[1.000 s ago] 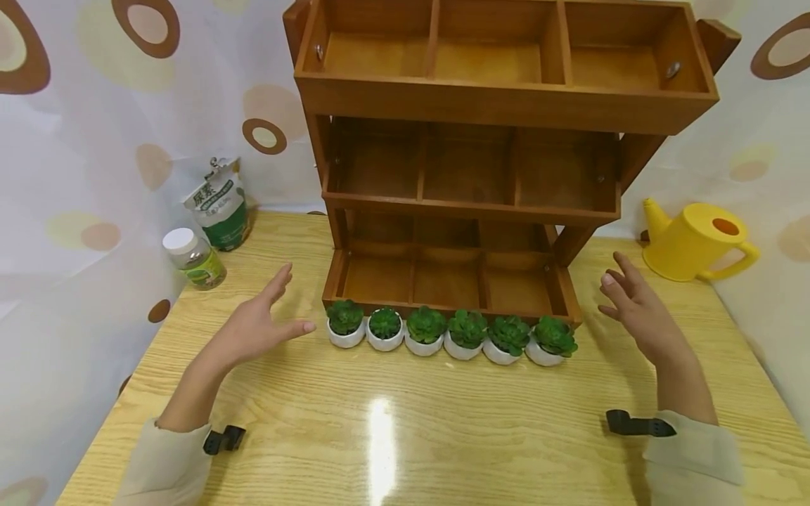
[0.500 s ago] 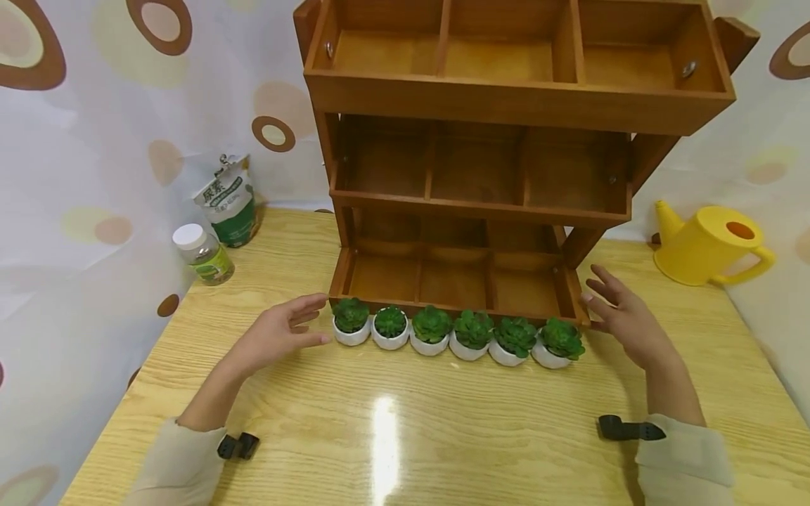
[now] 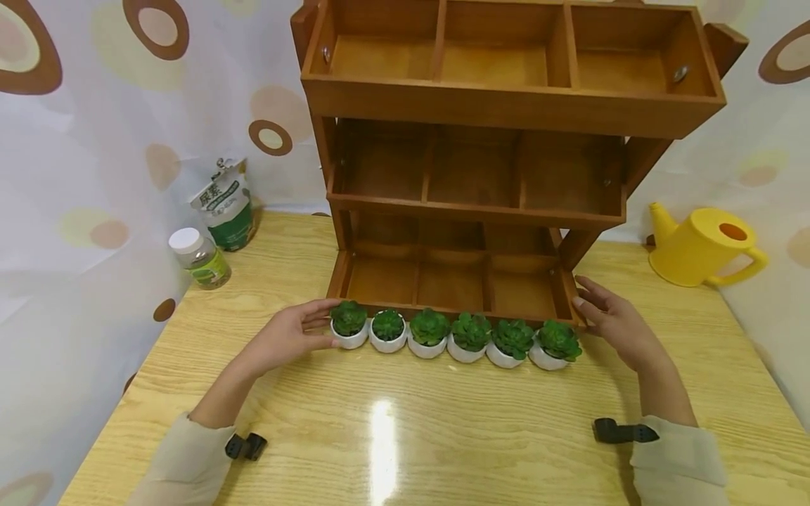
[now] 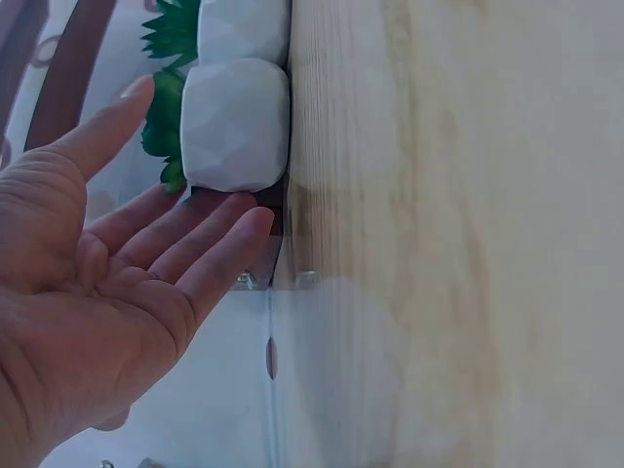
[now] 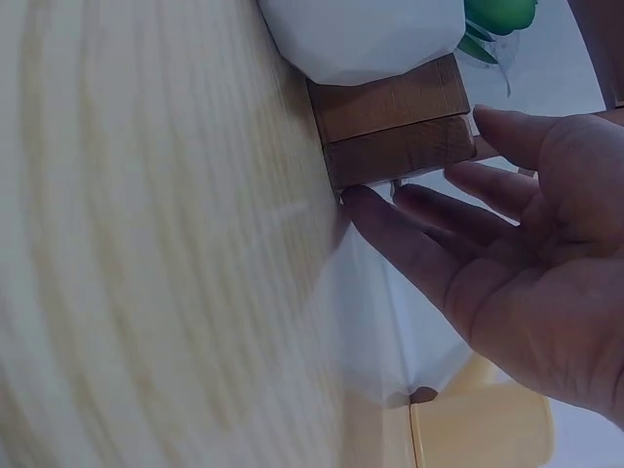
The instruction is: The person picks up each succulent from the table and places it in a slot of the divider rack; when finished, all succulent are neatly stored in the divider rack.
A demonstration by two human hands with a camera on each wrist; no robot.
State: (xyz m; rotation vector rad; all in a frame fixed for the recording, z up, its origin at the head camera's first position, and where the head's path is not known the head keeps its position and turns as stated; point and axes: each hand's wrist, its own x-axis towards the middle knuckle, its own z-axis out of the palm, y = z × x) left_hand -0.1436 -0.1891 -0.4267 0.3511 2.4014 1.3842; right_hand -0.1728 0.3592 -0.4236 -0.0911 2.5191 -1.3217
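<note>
A three-tier brown wooden shelf [image 3: 405, 309] stands on the table, its tiers divided into compartments. Along its front edge is a row of several small succulents in white pots [image 3: 426, 349]. At the row's left end my left hand [image 3: 287, 337] reaches in with extended fingers beside the leftmost potted succulent [image 4: 234, 127] and the shelf's front corner. Its thumb is near the green leaves. My right hand [image 3: 623, 330] lies at the shelf's right front corner [image 5: 400, 151], fingers lightly bent against or very near the wood. Exact contact is hard to tell for either hand.
A yellow watering can [image 3: 699, 246] stands at the right. At the back left are a green and white pouch [image 3: 228, 211] and a jar with a white lid [image 3: 201, 258]. A patterned covering [image 3: 76, 176] hangs behind the wooden table [image 3: 481, 436].
Both hands have moved inward toward the shelf: the left to the right, up to the leftmost pot, the right to the left, up to the shelf's corner. Shelf and plants look unmoved.
</note>
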